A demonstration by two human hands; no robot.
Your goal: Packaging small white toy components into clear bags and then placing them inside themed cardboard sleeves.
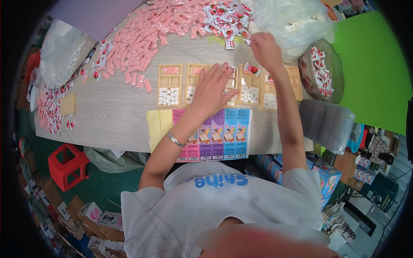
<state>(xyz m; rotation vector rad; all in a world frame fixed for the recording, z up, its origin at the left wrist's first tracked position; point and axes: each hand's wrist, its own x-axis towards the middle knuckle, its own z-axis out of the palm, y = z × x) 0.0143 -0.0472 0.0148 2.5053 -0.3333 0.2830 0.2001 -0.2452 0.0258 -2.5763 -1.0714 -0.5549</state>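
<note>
My left hand (pixel 214 89) lies over the middle of a row of beige compartment trays, fingers stretched and thumb apart. It covers parts of two trays. At the far side, my right hand (pixel 266 48) pinches a small strawberry-print sachet (pixel 248 42) beside the sachet pile (pixel 227 19). The leftmost tray (pixel 170 78) has a pink packet (pixel 171 70) in its top compartment and small white cubes (pixel 168 96) at the bottom. A strawberry sachet (pixel 251 69) tops another tray right of my left hand. The rightmost tray (pixel 294 81) is partly behind my right forearm.
Pink packets (pixel 142 38) are heaped across the far left. A clear bag of white pieces (pixel 292 26) and a bowl of sachets (pixel 322 71) stand at the right. Colourful printed cards (pixel 217 135) lie along the near edge, with clear plastic sleeves (pixel 328 122) to their right.
</note>
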